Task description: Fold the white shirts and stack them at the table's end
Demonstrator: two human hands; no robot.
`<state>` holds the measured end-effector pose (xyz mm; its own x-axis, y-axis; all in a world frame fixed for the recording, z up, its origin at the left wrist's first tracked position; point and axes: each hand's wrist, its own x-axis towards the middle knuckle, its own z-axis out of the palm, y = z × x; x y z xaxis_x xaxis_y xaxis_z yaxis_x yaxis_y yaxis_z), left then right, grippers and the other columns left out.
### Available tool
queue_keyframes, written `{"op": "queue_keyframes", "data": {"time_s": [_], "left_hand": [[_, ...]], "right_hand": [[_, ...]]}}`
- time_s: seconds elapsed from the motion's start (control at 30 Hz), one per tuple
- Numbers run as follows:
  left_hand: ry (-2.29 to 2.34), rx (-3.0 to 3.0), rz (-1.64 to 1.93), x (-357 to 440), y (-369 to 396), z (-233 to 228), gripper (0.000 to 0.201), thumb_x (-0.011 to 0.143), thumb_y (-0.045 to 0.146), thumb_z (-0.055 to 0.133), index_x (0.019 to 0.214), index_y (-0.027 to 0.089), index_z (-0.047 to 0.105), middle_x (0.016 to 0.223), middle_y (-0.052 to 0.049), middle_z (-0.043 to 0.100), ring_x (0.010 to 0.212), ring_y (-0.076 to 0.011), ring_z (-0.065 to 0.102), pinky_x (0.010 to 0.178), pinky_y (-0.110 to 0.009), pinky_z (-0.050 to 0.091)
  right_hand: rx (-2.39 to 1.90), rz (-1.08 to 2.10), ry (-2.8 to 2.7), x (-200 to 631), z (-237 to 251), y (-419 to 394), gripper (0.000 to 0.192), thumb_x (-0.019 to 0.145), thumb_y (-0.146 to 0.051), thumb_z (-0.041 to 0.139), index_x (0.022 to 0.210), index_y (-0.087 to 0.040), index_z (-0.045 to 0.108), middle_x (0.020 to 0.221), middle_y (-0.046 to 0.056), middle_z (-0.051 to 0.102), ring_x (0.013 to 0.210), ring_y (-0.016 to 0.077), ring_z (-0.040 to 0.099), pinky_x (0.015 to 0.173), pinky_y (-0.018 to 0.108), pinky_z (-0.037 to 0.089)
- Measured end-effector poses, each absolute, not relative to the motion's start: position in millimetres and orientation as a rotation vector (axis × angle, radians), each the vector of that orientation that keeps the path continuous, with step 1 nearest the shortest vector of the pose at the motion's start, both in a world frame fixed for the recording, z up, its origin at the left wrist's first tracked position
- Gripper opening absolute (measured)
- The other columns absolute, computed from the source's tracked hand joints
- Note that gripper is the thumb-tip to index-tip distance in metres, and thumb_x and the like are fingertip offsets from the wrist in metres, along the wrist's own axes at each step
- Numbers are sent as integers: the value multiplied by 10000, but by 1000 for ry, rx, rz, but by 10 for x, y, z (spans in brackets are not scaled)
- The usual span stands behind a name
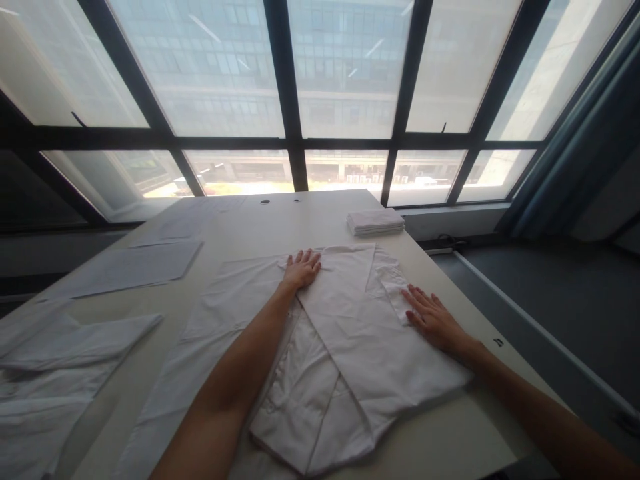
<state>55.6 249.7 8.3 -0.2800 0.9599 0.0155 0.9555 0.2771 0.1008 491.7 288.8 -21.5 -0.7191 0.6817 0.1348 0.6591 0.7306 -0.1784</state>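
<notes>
A white garment (345,320) lies partly folded on the table before me, with folded-over layers and creases; it looks like a shirt or coat with a row of buttons along one edge. My left hand (303,269) rests flat on its upper middle, fingers spread. Near the garment's right side, my right hand (427,313) lies with fingers stretched out, touching a folded-in strip of the cloth. Neither hand grips anything. Part of the garment is hidden under my left forearm.
A neat stack of folded white cloth (375,222) sits at the table's far right. White sheets (140,267) lie at the left, and more white cloth (65,373) is nearer me. The white table's (320,217) right edge drops to a dark floor (550,287). Windows stand beyond.
</notes>
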Motion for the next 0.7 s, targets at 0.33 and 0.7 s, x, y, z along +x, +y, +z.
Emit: {"op": "queue_keyframes", "data": {"time_s": [0.33,0.7], "left_hand": [[2338,2111,302,675,2531,44,527,1041,282,277,1558,250,375,1658,-58,303,1550,-234,195,1247,-548,108],[2246,2112,169,701,2544,27,568,1057,491,264,1582,286,334,1685,-64,212,1552,-281,184,1233,-555,140]], "right_hand": [[-1177,359,-2533,4726,-100,3335,667,1051,-497,161,1619,-160,251,1651,154,267,1538,271,212,1209,573,228],[-941,236,-2838,2700,274,3496,617,1050,-365,260,1607,-98,255,1678,143,189,1558,242,126,1238,501,122]]}}
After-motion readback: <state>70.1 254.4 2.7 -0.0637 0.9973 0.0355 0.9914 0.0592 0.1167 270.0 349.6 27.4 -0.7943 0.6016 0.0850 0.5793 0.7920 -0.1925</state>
